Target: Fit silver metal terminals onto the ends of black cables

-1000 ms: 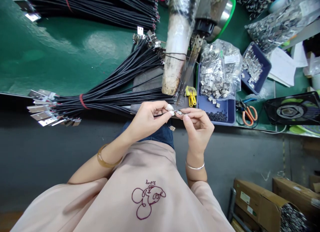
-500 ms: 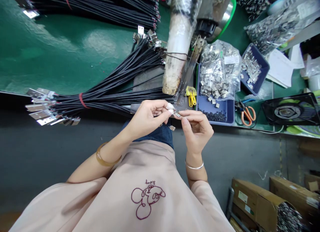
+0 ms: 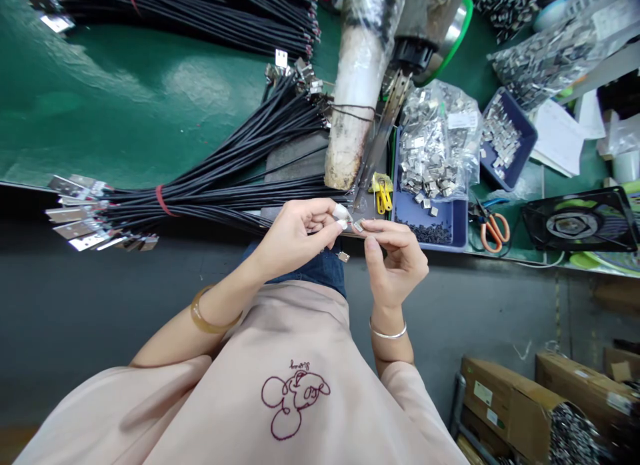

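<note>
Both my hands meet at the bench's front edge, fingertips nearly touching. My left hand (image 3: pixel 305 233) is closed in a pinch, with a white wrap on one finger; what lies between its fingertips is hidden. My right hand (image 3: pixel 397 255) is closed, its thumb and forefinger at a small silver metal connector (image 3: pixel 358 225) in the gap between the hands. Just below my left fingertips hangs another metal plug (image 3: pixel 343 257); its cable is not visible. Behind my left hand lies a bundle of black cables (image 3: pixel 215 178) with metal plugs, tied with a red band (image 3: pixel 163 201).
A white, scorched tube (image 3: pixel 347 111) and a metal strip (image 3: pixel 380 141) stand beyond the hands. To the right are a yellow cutter (image 3: pixel 383 195), a blue tray (image 3: pixel 460 228) with a bag of connectors (image 3: pixel 435 145), orange-handled pliers (image 3: pixel 495 233) and a black fan (image 3: pixel 580 219).
The small connector between my hands has shifted slightly up and right and turned a little. My fingertips have moved slightly; both hands otherwise keep their places.
</note>
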The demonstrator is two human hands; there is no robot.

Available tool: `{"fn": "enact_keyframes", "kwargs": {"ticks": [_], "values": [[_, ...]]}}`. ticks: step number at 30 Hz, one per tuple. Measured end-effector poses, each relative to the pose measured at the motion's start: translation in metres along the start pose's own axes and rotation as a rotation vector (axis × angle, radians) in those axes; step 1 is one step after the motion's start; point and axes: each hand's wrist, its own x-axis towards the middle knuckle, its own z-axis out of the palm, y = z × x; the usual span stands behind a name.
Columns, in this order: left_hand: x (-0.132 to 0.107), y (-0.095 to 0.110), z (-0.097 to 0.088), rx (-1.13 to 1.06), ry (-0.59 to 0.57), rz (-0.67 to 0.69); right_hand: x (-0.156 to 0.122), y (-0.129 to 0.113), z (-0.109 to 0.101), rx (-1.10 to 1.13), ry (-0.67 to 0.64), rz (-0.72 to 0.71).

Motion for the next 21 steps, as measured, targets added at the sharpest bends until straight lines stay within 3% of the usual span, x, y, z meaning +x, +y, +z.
{"fn": "enact_keyframes", "kwargs": {"ticks": [3,6,9,14,21], "values": [[0.0003,0.0023,0.0020,-0.019,0.030,-0.015,0.0003,-0.0009,-0.0008,-0.038,0.052,-0.027],[0.0008,0.0046,0.0041,-0.048,0.046,-0.023,-0.0002,-0.0029,0.0002,-0.147,0.082,-0.191],[0.0015,0.0052,0.0054,-0.061,0.030,-0.026,-0.0013,-0.0034,0.0028,-0.255,0.028,-0.323],[0.0014,0.0066,0.0053,-0.070,0.067,-0.035,0.0012,0.0012,0.0028,-0.260,0.104,-0.265],[-0.0003,0.0076,0.0014,-0.001,0.014,-0.041,0.0038,0.0020,0.0011,-0.318,0.008,-0.270]]}}
